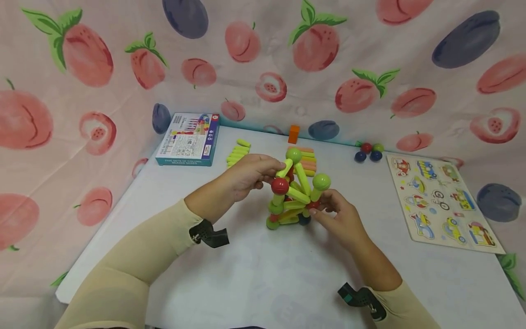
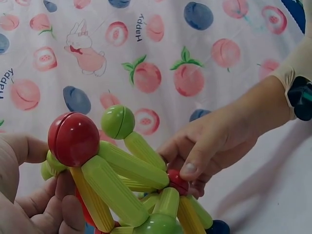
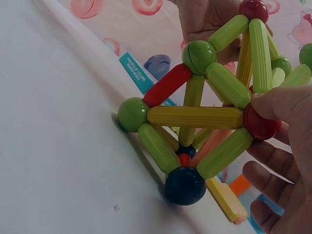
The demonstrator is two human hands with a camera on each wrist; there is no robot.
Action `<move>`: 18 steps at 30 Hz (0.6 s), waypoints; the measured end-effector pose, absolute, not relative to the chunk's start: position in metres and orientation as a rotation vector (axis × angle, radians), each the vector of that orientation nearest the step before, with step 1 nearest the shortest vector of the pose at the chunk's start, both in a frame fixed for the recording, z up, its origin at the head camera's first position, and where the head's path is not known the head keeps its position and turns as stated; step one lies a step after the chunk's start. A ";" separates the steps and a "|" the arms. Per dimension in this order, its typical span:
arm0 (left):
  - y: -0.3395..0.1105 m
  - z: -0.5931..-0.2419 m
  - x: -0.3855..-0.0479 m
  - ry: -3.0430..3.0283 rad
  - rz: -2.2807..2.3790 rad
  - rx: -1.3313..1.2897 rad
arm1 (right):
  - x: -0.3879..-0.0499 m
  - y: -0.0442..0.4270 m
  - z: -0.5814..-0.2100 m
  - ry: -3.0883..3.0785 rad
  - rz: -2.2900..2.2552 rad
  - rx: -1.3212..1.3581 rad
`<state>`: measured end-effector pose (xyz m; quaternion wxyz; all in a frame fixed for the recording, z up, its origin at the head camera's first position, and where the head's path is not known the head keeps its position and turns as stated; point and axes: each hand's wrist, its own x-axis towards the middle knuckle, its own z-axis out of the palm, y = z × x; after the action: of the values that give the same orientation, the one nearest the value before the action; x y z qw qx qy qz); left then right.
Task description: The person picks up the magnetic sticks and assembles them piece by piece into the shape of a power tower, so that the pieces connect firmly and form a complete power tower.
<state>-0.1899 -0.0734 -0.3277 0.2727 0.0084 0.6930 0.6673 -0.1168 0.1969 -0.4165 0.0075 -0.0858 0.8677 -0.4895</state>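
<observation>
Holding: both hands on 1 ball-and-rod frame [image 1: 298, 195], over mid table [image 1: 230, 283]; can't tell if its btm balls touch the surface.
L hand [image 1: 248, 176]: fingertips + thumb pinching a short lime rod [image 1: 283, 172], top of frame, b/w green ball [image 1: 293, 155] & red ball [image 1: 280, 186].
R hand [image 1: 341, 219]: thumb on near side, fingers behind, pinching a second red ball [image 3: 258, 122] at frame's R side; other fingers loosely bent.
Frame parts: lime + yellow rods mostly, plus a red rod [image 3: 168, 85] linking 2 green balls; navy ball [image 3: 185, 185] down low; pale-green ball [image 1: 322, 182] on a rod sticking up just above R hand.
Behind frame: row of mixed rods [image 1: 309, 160] (salmon, yel., lime), partly hidden; orange block [image 1: 293, 134] upright nr back edge.
Behind L hand: lime rods [image 1: 238, 153] laid side by side, 1 a bit apart at far end.
Back L: flat box [image 1: 186, 139], teal side, printed top.
Back R: cluster of 4 loose balls [image 1: 366, 147], i.e. red, green, 2 navy.
Far R: puzzle board [image 1: 437, 237] w/ vehicle pics, lying flat.
Wrists: beige sleeves [image 1: 135, 256], blk device on each.
Backdrop: fruit-print cloth [image 1: 271, 55].
</observation>
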 end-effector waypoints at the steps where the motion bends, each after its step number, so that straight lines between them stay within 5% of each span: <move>1: -0.073 -0.328 -0.190 1.863 1.798 0.029 | -0.117 0.197 -0.416 2.714 -1.530 -0.272; 18: -0.082 -0.342 -0.193 1.845 1.870 0.132 | -0.117 0.196 -0.417 2.690 -1.586 -0.308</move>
<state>-0.1927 -0.0824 -0.3421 0.2528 0.0484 0.6786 0.6880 -0.1168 0.1962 -0.4174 0.0018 -0.0983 0.8572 -0.5055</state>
